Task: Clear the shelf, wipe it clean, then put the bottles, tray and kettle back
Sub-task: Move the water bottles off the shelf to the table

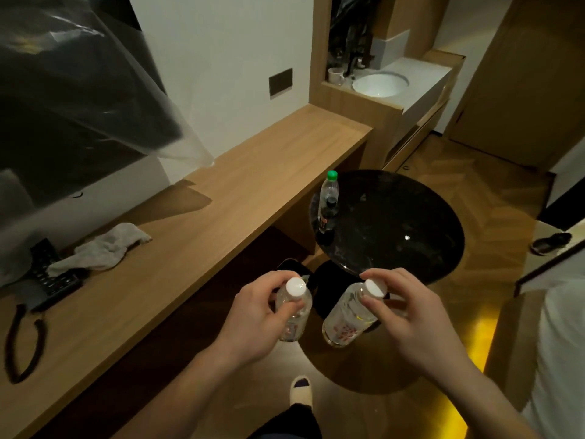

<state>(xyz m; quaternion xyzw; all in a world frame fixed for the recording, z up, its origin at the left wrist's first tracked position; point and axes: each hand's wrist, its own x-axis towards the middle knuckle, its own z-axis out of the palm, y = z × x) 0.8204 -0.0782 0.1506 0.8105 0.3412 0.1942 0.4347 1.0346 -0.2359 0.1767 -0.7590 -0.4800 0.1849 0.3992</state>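
Note:
My left hand (pixel 253 315) grips a clear water bottle with a white cap (pixel 292 312) by its neck. My right hand (pixel 408 318) holds a second clear white-capped bottle (pixel 345 321) the same way. Both bottles hang in the air above the floor, between the long wooden shelf (pixel 196 217) and the round black table (pixel 395 223). On that table's left edge stand a green-capped clear bottle (pixel 330 188) and a dark bottle (pixel 327 217). A grey cloth (pixel 101 248) lies crumpled on the shelf at the left.
A black telephone (pixel 47 277) with a coiled cord sits at the shelf's left end, under a plastic-covered screen (pixel 79 90). A washbasin (pixel 380 83) and a cup are at the back. A slipper (pixel 550 243) lies on the floor at right.

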